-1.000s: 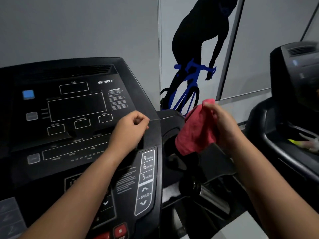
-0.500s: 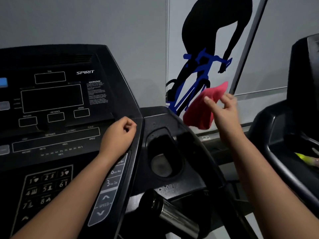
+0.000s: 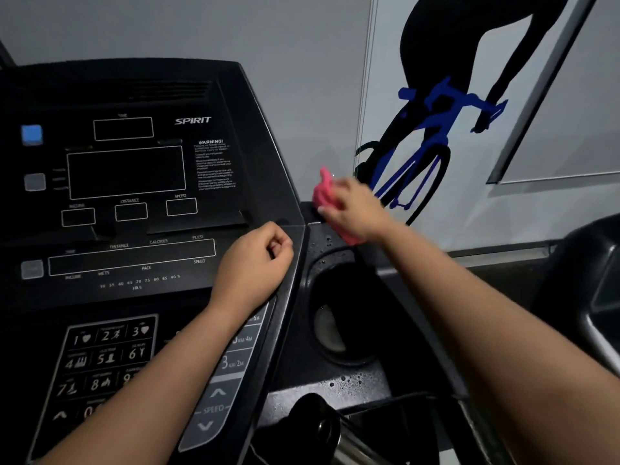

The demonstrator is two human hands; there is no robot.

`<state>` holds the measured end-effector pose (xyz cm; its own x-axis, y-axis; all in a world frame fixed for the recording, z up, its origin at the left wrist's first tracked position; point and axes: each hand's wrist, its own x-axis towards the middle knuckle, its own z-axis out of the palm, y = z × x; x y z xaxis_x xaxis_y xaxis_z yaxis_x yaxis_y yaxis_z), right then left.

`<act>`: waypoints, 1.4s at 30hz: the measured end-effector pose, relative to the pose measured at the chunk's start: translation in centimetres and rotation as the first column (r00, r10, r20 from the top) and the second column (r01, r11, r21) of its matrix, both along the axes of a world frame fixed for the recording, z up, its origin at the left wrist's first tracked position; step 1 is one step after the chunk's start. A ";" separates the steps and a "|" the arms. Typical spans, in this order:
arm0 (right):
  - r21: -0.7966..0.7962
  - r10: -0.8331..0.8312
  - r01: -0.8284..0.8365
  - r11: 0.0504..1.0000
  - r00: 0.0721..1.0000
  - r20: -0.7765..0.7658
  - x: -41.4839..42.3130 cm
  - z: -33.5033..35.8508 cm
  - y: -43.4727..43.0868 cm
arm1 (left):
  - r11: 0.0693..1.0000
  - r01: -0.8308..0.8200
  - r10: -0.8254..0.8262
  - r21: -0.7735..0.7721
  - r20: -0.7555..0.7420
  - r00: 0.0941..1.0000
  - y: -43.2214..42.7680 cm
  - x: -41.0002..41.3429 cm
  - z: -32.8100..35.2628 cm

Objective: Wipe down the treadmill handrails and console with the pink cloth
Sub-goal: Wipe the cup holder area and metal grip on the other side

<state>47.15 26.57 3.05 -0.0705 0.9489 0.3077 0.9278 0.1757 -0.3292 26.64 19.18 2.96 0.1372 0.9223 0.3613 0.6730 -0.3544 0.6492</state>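
The black treadmill console fills the left half of the view, with dark displays and a keypad below. My right hand holds the bunched pink cloth against the top of the console's right wing, just above the round cup holder. The hand hides most of the cloth. Water droplets speckle the wing around the holder. My left hand is curled into a loose fist holding nothing, resting at the console's right edge. A chrome handrail end shows at the bottom.
A grey wall with a cyclist decal stands close behind the console. Part of a second black machine sits at the right edge. A speed rocker strip runs down the console's right side.
My right hand has brought the pink cloth down from the air onto the top of the right wing. The view has shifted down and left; my left hand stays by the console edge.
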 end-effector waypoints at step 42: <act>0.149 -0.085 0.046 0.988 0.962 0.261 -3.1 -3.6 -0.3 | 0.989 0.139 -0.116 0.040 -0.356 0.927 1.4 0.4 -0.8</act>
<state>44.03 26.30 -0.59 -0.1068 0.9027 0.4167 0.9893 0.1383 -0.0459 27.05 20.58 2.16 0.3812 0.8652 0.3257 0.8006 -0.4851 0.3517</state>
